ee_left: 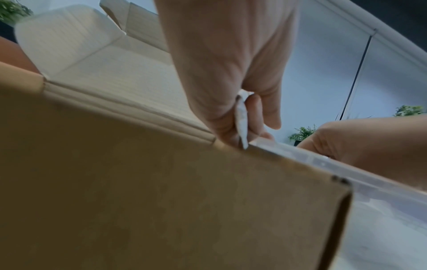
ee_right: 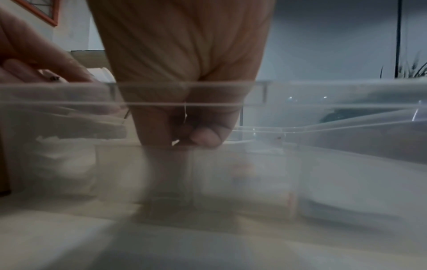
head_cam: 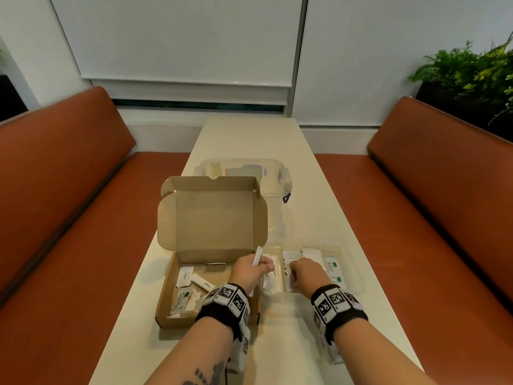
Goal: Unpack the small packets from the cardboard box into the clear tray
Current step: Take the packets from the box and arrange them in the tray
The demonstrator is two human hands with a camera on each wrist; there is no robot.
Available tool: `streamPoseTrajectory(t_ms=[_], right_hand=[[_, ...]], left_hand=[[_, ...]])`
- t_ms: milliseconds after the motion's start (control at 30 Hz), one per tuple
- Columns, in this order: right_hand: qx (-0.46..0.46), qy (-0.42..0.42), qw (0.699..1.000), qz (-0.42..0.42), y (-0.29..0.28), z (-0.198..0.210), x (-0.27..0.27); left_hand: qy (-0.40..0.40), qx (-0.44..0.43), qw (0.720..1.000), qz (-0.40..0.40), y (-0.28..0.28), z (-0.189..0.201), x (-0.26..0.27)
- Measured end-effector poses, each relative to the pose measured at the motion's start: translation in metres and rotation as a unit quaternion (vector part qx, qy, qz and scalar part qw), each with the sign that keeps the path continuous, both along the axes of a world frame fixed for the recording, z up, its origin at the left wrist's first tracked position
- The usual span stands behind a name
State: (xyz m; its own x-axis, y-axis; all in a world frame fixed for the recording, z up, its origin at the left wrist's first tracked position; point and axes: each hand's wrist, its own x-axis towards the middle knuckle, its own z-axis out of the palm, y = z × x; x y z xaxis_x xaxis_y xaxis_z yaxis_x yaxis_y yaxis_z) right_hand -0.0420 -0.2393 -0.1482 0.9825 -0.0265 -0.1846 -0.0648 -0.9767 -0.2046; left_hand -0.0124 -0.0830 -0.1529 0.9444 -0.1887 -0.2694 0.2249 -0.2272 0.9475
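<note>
The open cardboard box lies at the table's left with several packets inside, one a Stevia sachet. To its right sits the clear tray, with packets lined up in its compartments. My left hand pinches a white stick packet upright over the box's right wall, at the tray's left end; the left wrist view shows that packet between thumb and fingers. My right hand reaches down into the tray's middle compartment. Its curled fingertips pinch a white packet edge there.
A clear lidded storage box stands behind the cardboard box's raised lid. Orange benches flank the narrow table on both sides. A plant grows at the far right.
</note>
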Motion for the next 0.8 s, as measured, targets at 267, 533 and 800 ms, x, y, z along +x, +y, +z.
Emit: streamPoseTrajectory(t_ms=[267, 533, 800], right_hand=[[0.045, -0.009, 0.999, -0.014, 0.0, 0.003, -0.003], [0.306, -0.136, 0.938, -0.091, 0.014, 0.017, -0.008], [0.507, -0.049, 0.851, -0.129, 0.02, 0.025, -0.015]], left_hand=[[0.07, -0.019, 0.997, 0.012, -0.002, 0.01, 0.0], [0.108, -0.171, 0.976, 0.079, -0.015, 0.023, 0.0], [0.033, -0.143, 0.985, 0.093, -0.021, 0.023, -0.001]])
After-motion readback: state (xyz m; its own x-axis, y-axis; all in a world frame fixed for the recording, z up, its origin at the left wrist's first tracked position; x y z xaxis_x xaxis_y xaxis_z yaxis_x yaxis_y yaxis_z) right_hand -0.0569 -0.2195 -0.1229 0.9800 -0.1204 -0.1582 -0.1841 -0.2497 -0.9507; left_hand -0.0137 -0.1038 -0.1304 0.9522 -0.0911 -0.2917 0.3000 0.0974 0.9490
